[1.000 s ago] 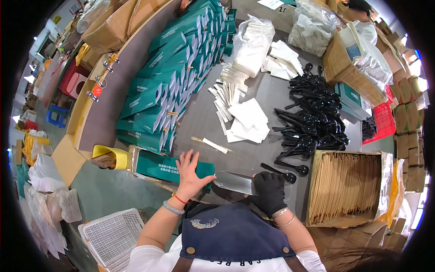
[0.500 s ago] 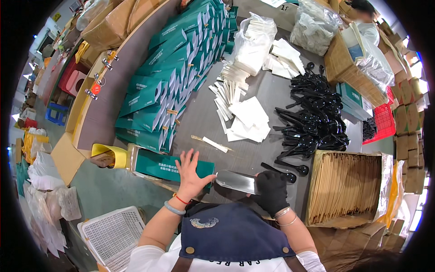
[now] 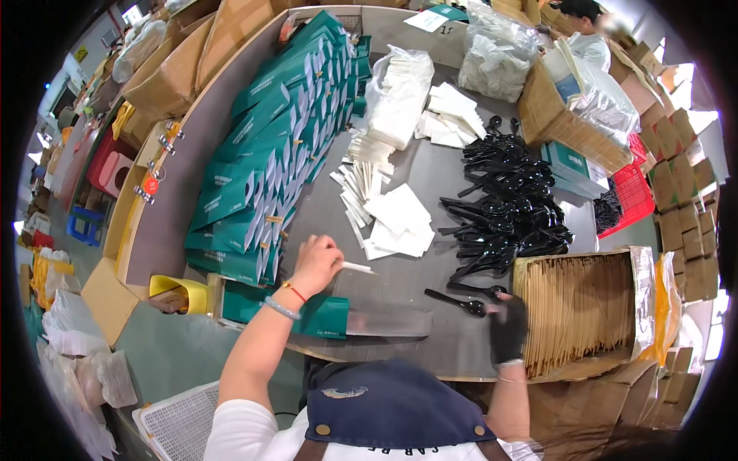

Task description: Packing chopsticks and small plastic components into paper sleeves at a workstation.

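Note:
My left hand [image 3: 317, 263] is closed over a thin white paper strip [image 3: 358, 268], one end of which sticks out to the right. Below that wrist lies a green printed sleeve [image 3: 323, 316] with a clear plastic piece [image 3: 390, 323] extending from its right end. In a black fingerless glove, my right hand [image 3: 507, 326] holds nothing that I can see, its thumb and forefinger a little apart. Its fingertips are beside two loose black spoons [image 3: 475, 309], left of a cardboard box of thin wooden sticks [image 3: 580, 311].
Green sleeves [image 3: 246, 180] stand in rows at the left. White napkins [image 3: 400, 219] lie mid-table, with a plastic bag of white packets [image 3: 396, 100] behind. Black spoons [image 3: 511, 196] are heaped at the right. A yellow container [image 3: 181, 294] sits at the table's left corner.
My left hand has moved up from the green sleeve and taken hold of the white strip. My right hand has let go of the clear plastic and moved right to the spoons.

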The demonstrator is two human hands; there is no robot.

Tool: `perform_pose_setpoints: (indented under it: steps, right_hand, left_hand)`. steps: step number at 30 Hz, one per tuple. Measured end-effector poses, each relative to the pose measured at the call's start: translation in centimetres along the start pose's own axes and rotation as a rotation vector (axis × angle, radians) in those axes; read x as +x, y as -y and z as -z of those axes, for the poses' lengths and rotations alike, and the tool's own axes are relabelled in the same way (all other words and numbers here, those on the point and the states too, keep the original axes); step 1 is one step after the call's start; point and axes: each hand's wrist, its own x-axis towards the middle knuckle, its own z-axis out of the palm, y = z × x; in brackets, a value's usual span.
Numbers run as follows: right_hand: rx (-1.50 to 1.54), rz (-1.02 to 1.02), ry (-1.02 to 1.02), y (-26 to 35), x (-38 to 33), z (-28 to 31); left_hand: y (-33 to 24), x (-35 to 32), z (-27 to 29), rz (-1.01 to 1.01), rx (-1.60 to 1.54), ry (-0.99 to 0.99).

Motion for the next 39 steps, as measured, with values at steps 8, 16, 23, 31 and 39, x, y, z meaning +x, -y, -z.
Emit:
perform_pose_setpoints:
  steps: [8,16,23,31,39]
  right_hand:
    - [-0.558,-0.459,-0.077,-10.5,-3.8,11.2]
    - [-0.600,-0.414,-0.075,-11.1,-3.6,10.2]
    - [-0.490,-0.440,-0.216,-14.6,-4.5,9.4]
    - [0.255,-0.368,-0.570,-2.6,-1.8,8.0]
    - [0.313,-0.274,-0.211,-0.5,-6.6,-5.2]
  left_hand:
    - [-1.5,5.6,0.7,-0.173,-0.249,0.214]
    - [-2.9,6.2,1.7,-0.106,-0.185,0.635]
    - [-2.5,11.1,-1.2,-0.468,-0.262,-0.027]
    - [-6.1,7.0,-2.5,-0.299,-0.222,0.119]
    - [-4.9,8.5,-3.7,-0.040,-0.309,0.054]
